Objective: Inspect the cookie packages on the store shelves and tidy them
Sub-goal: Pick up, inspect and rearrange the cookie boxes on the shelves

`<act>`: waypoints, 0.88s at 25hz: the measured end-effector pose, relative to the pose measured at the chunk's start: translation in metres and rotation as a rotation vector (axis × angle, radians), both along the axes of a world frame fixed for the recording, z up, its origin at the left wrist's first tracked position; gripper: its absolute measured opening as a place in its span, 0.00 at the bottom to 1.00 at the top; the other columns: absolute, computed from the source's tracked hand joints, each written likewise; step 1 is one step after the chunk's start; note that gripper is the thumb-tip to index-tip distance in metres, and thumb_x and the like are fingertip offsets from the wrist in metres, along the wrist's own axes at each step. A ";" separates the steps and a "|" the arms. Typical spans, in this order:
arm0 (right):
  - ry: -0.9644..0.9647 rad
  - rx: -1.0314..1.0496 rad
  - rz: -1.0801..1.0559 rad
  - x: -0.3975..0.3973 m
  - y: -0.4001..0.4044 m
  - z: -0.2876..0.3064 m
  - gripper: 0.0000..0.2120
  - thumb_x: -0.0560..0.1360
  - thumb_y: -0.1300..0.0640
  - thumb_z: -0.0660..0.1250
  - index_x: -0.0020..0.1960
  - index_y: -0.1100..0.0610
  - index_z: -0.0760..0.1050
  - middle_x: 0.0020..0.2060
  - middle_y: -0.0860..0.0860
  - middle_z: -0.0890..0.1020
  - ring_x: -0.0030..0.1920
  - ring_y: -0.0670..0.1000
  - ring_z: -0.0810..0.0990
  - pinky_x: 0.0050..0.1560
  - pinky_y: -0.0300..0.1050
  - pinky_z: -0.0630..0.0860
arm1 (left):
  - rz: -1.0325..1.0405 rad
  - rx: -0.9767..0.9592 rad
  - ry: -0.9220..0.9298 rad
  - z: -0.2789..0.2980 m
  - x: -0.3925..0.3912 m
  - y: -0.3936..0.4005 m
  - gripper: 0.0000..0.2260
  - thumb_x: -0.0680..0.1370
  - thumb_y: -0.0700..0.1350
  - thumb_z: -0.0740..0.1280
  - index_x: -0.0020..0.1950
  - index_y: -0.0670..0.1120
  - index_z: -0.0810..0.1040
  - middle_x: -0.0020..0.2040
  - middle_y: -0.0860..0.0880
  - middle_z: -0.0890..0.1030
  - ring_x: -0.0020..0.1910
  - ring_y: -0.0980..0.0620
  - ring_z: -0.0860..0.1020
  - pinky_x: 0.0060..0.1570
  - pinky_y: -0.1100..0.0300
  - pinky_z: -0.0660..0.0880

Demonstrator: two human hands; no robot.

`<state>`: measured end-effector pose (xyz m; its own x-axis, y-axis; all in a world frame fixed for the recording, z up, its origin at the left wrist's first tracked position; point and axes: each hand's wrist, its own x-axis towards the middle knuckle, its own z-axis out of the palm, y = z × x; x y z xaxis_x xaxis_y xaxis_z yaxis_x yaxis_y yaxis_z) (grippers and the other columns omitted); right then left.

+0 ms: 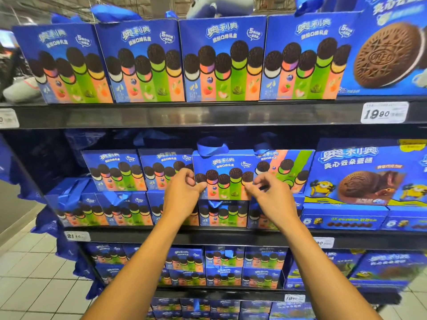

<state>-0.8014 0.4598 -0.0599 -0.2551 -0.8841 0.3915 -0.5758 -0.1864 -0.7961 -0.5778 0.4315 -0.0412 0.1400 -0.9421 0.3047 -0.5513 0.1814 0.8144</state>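
Observation:
A blue cookie gift box [223, 175] with a ribbon handle stands on the upper layer of the middle shelf [208, 235]. My left hand [182, 191] grips its lower left edge, fingers curled over the front. My right hand [269, 192] pinches its lower right corner. Like boxes [115, 169] stand to its left. A box [286, 169] behind it on the right sits tilted, its stripes slanting. A lower layer of the same boxes [223, 213] lies underneath.
A row of larger cookie boxes [221, 58] fills the top shelf. Blue cake boxes with yellow cartoon figures [367, 174] stand to the right. Price tags [384, 112] hang on the shelf edges. More boxes [224, 266] fill the lower shelves. Tiled floor [34, 285] lies to the left.

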 end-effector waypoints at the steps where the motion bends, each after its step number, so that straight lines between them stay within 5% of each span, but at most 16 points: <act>1: 0.031 0.002 -0.032 0.002 -0.001 0.000 0.10 0.74 0.50 0.74 0.40 0.48 0.74 0.36 0.44 0.81 0.40 0.50 0.81 0.41 0.50 0.76 | 0.014 -0.008 -0.018 0.000 -0.001 -0.001 0.11 0.74 0.46 0.74 0.48 0.45 0.73 0.39 0.49 0.75 0.38 0.49 0.73 0.40 0.51 0.74; 7: 0.127 0.073 -0.110 0.007 -0.008 0.008 0.14 0.76 0.46 0.70 0.37 0.50 0.72 0.32 0.44 0.80 0.38 0.51 0.79 0.36 0.45 0.68 | 0.123 0.000 -0.112 0.001 -0.008 -0.005 0.15 0.74 0.54 0.74 0.40 0.49 0.70 0.35 0.53 0.76 0.37 0.48 0.75 0.37 0.53 0.70; 12: 0.080 0.066 -0.079 0.003 -0.005 0.006 0.13 0.76 0.46 0.70 0.37 0.51 0.74 0.31 0.46 0.81 0.37 0.51 0.80 0.36 0.46 0.72 | 0.129 0.050 -0.146 -0.011 -0.011 0.003 0.19 0.75 0.60 0.69 0.36 0.48 0.69 0.32 0.50 0.75 0.35 0.47 0.74 0.36 0.54 0.69; 19: -0.382 0.041 0.196 -0.030 0.022 0.004 0.09 0.80 0.57 0.68 0.41 0.55 0.78 0.31 0.49 0.82 0.36 0.49 0.83 0.44 0.49 0.79 | -0.206 0.122 0.187 -0.025 -0.013 0.046 0.11 0.79 0.53 0.67 0.41 0.48 0.77 0.35 0.47 0.78 0.32 0.56 0.75 0.36 0.64 0.71; 22: -0.456 0.035 0.198 -0.044 0.044 0.012 0.05 0.81 0.58 0.68 0.45 0.54 0.79 0.35 0.49 0.84 0.40 0.46 0.84 0.41 0.41 0.80 | -0.307 0.121 0.307 -0.017 -0.019 0.060 0.04 0.79 0.48 0.67 0.47 0.50 0.80 0.45 0.46 0.83 0.45 0.51 0.81 0.44 0.65 0.75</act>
<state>-0.8456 0.5041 -0.0484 -0.2195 -0.9436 0.2479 -0.1233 -0.2252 -0.9665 -0.5964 0.4912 -0.0581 -0.0848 -0.9805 0.1773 -0.2164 0.1918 0.9573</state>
